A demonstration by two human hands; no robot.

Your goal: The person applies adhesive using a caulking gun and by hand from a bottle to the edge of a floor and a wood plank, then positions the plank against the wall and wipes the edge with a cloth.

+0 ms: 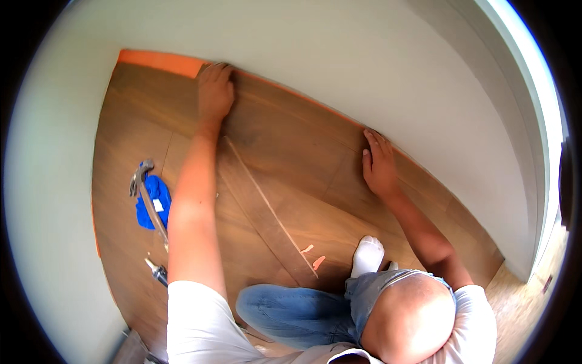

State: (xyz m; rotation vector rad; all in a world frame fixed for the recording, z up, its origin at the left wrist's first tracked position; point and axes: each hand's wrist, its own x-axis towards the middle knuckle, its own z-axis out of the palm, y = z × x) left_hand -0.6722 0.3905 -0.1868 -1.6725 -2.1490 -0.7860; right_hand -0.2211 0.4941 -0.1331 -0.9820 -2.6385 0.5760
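Plank (291, 130), long, brown, at 12 o'clock by the wall (339, 67): likely stiff, light, smooth; left hand (214, 91) and right hand (379, 164) open, pressing flat near its ends.

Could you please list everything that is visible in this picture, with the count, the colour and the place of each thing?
brown wooden floor plank against the wall: one, brown, along the wall, under both hands
loose narrow brown plank strip: one, brown, lying slantwise on the floor between the arms
orange underlay strip: one, orange, at the wall's foot, far left
metal hammer: one, grey, on the floor at left, lying over the cloth
blue cloth: one, blue, under the hammer
small orange spacers: two, orange, on the floor near the foot
white wall: one, white, beyond the planks
white sock: one, white, on the person's foot
blue jeans: one, blue, lower middle
left hand: flat on the plank by the wall
right hand: flat on the plank by the wall
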